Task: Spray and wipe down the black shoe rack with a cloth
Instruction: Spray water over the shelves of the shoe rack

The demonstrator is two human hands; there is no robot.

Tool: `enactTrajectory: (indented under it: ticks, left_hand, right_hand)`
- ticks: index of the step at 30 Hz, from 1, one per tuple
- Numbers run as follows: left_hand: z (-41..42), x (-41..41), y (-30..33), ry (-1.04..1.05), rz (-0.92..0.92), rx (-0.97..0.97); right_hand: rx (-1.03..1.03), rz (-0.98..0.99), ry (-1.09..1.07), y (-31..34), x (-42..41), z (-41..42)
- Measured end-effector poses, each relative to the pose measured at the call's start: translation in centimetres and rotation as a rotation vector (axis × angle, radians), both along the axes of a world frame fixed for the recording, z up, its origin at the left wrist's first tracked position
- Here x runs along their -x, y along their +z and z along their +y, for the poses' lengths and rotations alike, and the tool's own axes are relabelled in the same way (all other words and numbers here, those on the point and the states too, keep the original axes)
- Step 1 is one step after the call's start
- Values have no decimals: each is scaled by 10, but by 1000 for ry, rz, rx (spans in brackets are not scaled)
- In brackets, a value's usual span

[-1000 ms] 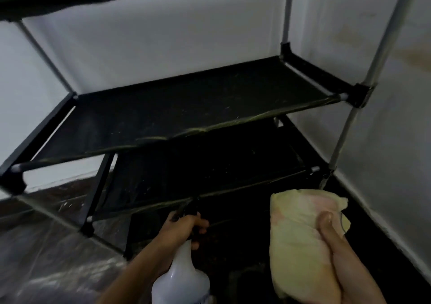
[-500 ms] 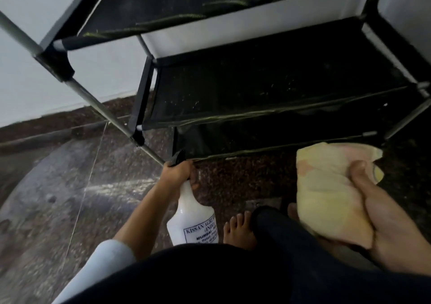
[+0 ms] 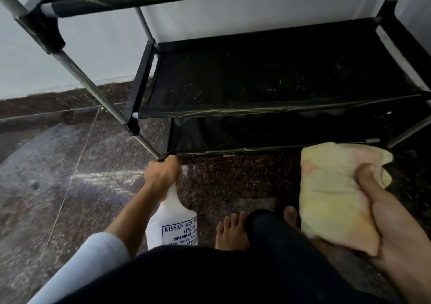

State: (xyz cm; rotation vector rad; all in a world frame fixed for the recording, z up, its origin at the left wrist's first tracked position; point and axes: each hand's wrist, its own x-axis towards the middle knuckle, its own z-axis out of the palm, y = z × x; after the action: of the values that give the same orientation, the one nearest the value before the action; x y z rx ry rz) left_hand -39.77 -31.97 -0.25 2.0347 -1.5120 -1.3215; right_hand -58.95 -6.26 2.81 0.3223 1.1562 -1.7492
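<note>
Left hand (image 3: 163, 172) is wrapped tight around the top of a white spray bottle (image 3: 171, 222), low down by the front corner of the black shoe rack (image 3: 268, 80). Right hand (image 3: 394, 224) is closed on a folded yellow cloth (image 3: 333, 194), with the thumb pressed over the top of it. The cloth is held up in the air in front of the rack's bottom shelf, not touching it

The rack stands right ahead, pushed against a white wall (image 3: 70, 54). It has flat black cloth shelves stretched between grey metal poles (image 3: 88, 82), joined with black corner pieces. The middle shelf has lots of tiny pale specks on it. One slanted pole comes down right next to the left hand

Bare feet (image 3: 232, 231) stand on the floor (image 3: 58, 182) between the bottle and the cloth. A dark trouser leg covers part of them. The floor is dark speckled stone and looks shiny, with a thin pale line across it. The bottle is smooth plastic with a label of black and red print. The left arm has a light sleeve (image 3: 93, 254)
</note>
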Motion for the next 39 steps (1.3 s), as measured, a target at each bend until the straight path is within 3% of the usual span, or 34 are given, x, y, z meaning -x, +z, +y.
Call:
enactTrajectory:
  ticks: [11, 14, 19, 26, 35, 39]
  left_hand:
    - [10, 26, 2, -159, -14, -64]
    - [13, 34, 8, -179, -22, -64]
    - [22, 56, 15, -390, 32, -150]
    - [24, 74, 6, -365, 7, -107]
    - [33, 99, 2, -402, 93, -288]
    - [34, 107, -5, -354, -9, -108]
  right_hand:
    - [83, 97, 143, 12, 3, 13]
    - [-10, -14, 30, 9, 4, 11]
    - [-6, 18, -17, 18, 13, 17]
    - [-136, 92, -29, 23, 22, 28]
    - [-134, 81, -80, 28, 33, 43]
    - [-132, 80, -116, 31, 36, 50]
